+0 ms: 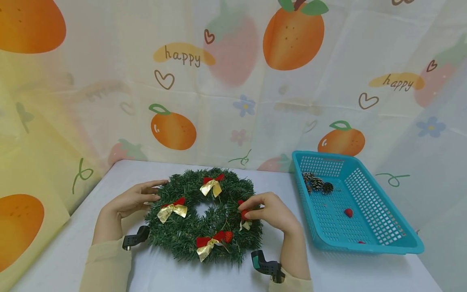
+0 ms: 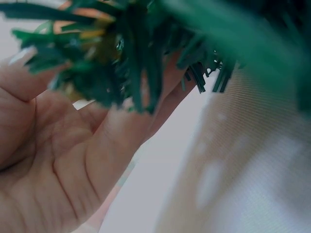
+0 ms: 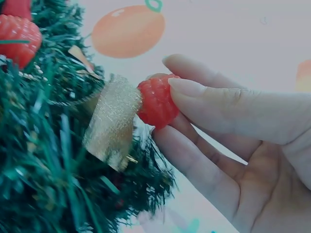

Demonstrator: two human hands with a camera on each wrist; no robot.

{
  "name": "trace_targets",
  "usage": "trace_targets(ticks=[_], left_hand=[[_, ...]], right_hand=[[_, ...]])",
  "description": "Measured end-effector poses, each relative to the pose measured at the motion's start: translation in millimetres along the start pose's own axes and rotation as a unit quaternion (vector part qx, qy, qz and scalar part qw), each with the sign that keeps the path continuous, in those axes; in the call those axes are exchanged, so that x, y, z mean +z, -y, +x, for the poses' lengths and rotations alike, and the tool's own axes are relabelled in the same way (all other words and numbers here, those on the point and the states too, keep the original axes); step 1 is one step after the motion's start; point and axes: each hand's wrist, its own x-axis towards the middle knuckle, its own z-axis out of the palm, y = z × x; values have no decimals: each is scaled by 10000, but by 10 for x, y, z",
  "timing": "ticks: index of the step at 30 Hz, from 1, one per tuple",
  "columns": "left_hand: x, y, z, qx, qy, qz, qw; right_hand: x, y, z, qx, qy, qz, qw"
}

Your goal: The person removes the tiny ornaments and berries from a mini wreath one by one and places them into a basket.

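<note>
A green wreath (image 1: 168,235) lies on the table, decorated with several red-and-gold bows. In the head view, my left hand (image 1: 136,198) is at its left edge, with loosely extended fingers among the outer needles. The left wrist view has those needles (image 2: 141,73) covering part of the fingers. My right hand (image 1: 273,213) pinches a red artificial raspberry (image 3: 158,102) between thumb and fingers, right against the gold tail of the right-hand bow (image 3: 114,121). Another red berry (image 1: 228,237) sits beside the front bow (image 1: 208,245).
To the right stands a blue perforated basket (image 1: 379,248). Inside are several pinecones (image 1: 316,183) at the back left and a red berry (image 1: 348,213) farther forward. A fruit-print cloth (image 1: 226,121) hangs behind the white table (image 1: 168,280).
</note>
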Motion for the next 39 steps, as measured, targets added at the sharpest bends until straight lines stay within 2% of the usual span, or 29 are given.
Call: trace_targets(ticks=[7,14,19,25,31,39], left_hand=[[-18,23,11,-16,5,10,10000],[-12,22,4,-51,-16,-6,10000],[-3,10,-2,-17,-24,-1,10000],[1,5,-1,11,-27,12,10000],[7,-6,1,-30,-54,66,10000],[0,-28,-21,42,-12,69,10000]], right_hand=[[-113,0,-108,30,-369,-57,9993],[-217,-37,-217,135,-576,382,9975],[-287,-85,-293,96,-1106,525,9924],[-382,-105,-406,459,-1820,681,9799],[-462,-157,-504,648,-2816,654,9551],[-537,-202,-583,902,-4085,937,9034]])
